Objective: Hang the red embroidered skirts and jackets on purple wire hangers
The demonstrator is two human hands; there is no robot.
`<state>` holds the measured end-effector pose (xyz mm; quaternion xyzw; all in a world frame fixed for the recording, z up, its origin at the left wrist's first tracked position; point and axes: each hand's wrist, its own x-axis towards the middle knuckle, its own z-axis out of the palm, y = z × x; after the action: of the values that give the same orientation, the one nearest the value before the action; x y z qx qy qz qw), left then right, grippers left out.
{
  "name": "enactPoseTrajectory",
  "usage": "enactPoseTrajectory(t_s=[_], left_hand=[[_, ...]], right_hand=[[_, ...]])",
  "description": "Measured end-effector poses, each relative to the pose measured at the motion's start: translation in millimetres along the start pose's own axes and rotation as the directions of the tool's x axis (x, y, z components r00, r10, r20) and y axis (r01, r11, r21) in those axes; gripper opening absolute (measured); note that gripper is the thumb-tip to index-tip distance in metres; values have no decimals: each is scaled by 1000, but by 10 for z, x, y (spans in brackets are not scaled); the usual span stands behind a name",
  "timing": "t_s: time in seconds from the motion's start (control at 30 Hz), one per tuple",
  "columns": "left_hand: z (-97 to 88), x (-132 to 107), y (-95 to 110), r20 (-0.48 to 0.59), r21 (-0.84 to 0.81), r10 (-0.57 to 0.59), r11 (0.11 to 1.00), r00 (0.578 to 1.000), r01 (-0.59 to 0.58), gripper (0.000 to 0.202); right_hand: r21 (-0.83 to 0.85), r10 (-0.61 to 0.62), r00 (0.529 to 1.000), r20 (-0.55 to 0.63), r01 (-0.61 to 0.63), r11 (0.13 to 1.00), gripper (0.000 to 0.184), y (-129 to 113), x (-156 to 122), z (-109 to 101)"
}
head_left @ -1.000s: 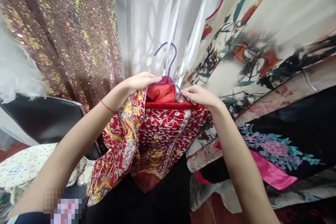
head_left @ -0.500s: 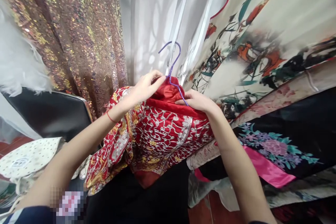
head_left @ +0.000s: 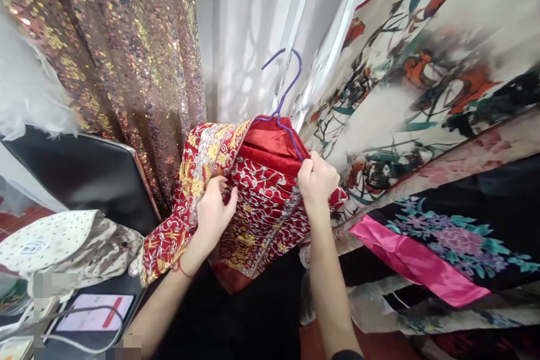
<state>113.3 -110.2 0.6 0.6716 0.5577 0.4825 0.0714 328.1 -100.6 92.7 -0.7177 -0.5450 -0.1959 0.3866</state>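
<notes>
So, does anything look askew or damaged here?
A cable crosses the phone, which looks untidy. The red garment also seems lopsided, flaring out behind the left hand. No spill or damage shows.

Bright light throws soft shadows on the white curtain (head_left: 248,22) at twelve o'clock — my right hand (head_left: 318,180) catches it too; sequins (head_left: 139,22) glint at ten, wide-angle stretch warping the edges.

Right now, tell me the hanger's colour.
The hanger is purple; it shows best in the head view, its hook rising above the red garment.
</notes>
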Motion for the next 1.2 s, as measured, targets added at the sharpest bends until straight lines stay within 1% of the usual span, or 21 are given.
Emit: enactPoseTrajectory(t_s=[0.07, 0.13, 0.2, 0.27, 0.33, 0.43, 0.53, 0.6, 0.67, 0.7, 0.73, 0.77, 0.8, 0.87, 0.9, 0.93, 0.97, 1.0, 1.07, 1.13, 1.2], left_hand=[[-25, 127, -100, -144, 117, -28, 992, 989, 45, 29], [-76, 287, -222, -269, 204, -49, 973, 962, 107, 37], [-148, 450, -361, -374, 219, -81, 960, 924, 172, 39], [-240, 601, -503, -448, 208, -94, 956, 889, 206, 33], [-340, 730, -631, -480, 210, -82, 956, 874, 205, 28], [-450, 887, -758, -482, 224, -64, 955, 874, 194, 28], [-492, 1023, -769, -480, 241, -67, 949, 875, 204, 34], [-536, 1113, -708, -449, 267, -77, 939, 890, 216, 31], [-648, 1203, -612, -346, 298, -87, 934, 934, 198, 26], [-738, 1248, -562, -253, 301, -91, 939, 963, 168, 25], [-850, 1292, -515, -132, 277, -97, 952, 987, 130, 24], [-980, 1335, -475, 21, 225, -108, 969, 994, 101, 24], [-1122, 1375, -441, 187, 145, -123, 985, 975, 97, 23], [-1413, 1442, -386, 474, -20, -153, 983, 867, 185, 21], [-1546, 1466, -357, 554, -87, -160, 965, 817, 247, 20], [-1663, 1483, -322, 592, -138, -167, 943, 789, 304, 21], [-1756, 1496, -280, 591, -179, -175, 924, 788, 339, 23], [-1821, 1507, -230, 562, -211, -181, 912, 807, 351, 25], [-1852, 1540, -125, 467, -245, -182, 914, 865, 325, 28], [-1745, 1619, -49, 350, -248, -143, 939, 926, 238, 28], [-1523, 1753, -42, 206, -215, -57, 971, 977, 102, 25]], right_hand=[[-10, -3, 1000, 3, 3, 1000, 29, 4, 5, 8], [-13, -2, 1000, 9, 2, 1000, 29, 5, 3, 3], [-13, 16, 1000, 19, -16, 1000, 29, 2, -2, -3], [-4, 45, 998, 45, -45, 999, 30, -2, 3, -9], [16, 67, 993, 96, -69, 998, 31, -3, 21, -20], [55, 68, 980, 185, -79, 995, 32, -2, 52, -51], [83, 66, 970, 235, -87, 993, 31, -10, 61, -97], [91, 74, 964, 255, -100, 991, 31, -13, 68, -134], [99, 83, 950, 302, -118, 988, 31, 3, 103, -176], [121, 75, 935, 348, -124, 985, 32, 22, 137, -200], [163, 49, 909, 414, -126, 979, 33, 50, 184, -226], [224, -1, 868, 497, -128, 966, 34, 85, 241, -255], [298, -75, 806, 587, -128, 946, 35, 126, 307, -289], [439, -260, 651, 713, -124, 890, 35, 218, 443, -368], [486, -336, 587, 737, -115, 866, 34, 264, 504, -411], [516, -386, 550, 741, -97, 851, 33, 308, 554, -453], [534, -413, 546, 729, -76, 842, 30, 348, 592, -490], [542, -416, 573, 706, -59, 838, 28, 383, 615, -518], [546, -365, 672, 644, -71, 835, 24, 432, 623, -540], [553, -280, 757, 591, -127, 823, 24, 453, 592, -516], [548, -242, 769, 591, -163, 821, 23, 453, 541, -467]])
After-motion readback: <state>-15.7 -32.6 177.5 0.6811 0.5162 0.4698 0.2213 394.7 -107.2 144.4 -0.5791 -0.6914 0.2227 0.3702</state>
